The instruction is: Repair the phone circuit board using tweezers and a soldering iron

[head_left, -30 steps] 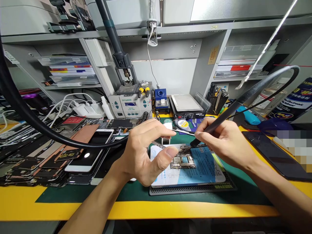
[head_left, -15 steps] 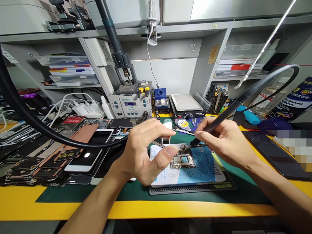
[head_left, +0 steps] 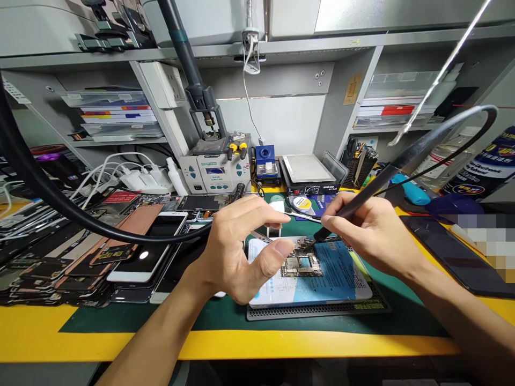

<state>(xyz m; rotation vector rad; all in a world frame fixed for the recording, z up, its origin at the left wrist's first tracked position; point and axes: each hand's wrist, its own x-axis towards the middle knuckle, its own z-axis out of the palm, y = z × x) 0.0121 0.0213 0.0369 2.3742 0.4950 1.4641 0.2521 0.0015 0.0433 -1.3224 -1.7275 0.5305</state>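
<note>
My right hand (head_left: 370,233) grips a black soldering iron (head_left: 386,174) like a pen, with its tip resting on the top edge of a small circuit board (head_left: 302,265). The board lies on a blue and white pad (head_left: 325,281), and the pad sits on a black ridged holder (head_left: 322,311). My left hand (head_left: 237,252) hovers just left of the board, its thumb over the pad's left end. Its fingers are curled round a thin silver tool, seemingly tweezers (head_left: 303,216), that points right toward the iron's tip. The iron's cable (head_left: 462,115) loops up to the right.
A pile of phones and screens (head_left: 80,257) covers the left of the yellow-edged bench. A soldering station (head_left: 217,169), a hot plate (head_left: 308,171) and a tool cup (head_left: 358,166) stand behind. A thick black hose (head_left: 48,201) crosses the left. Bottles (head_left: 486,161) and a dark phone (head_left: 458,254) lie to the right.
Almost nothing differs; both hands stay at the board, with my left thumb shifted very slightly upward.
</note>
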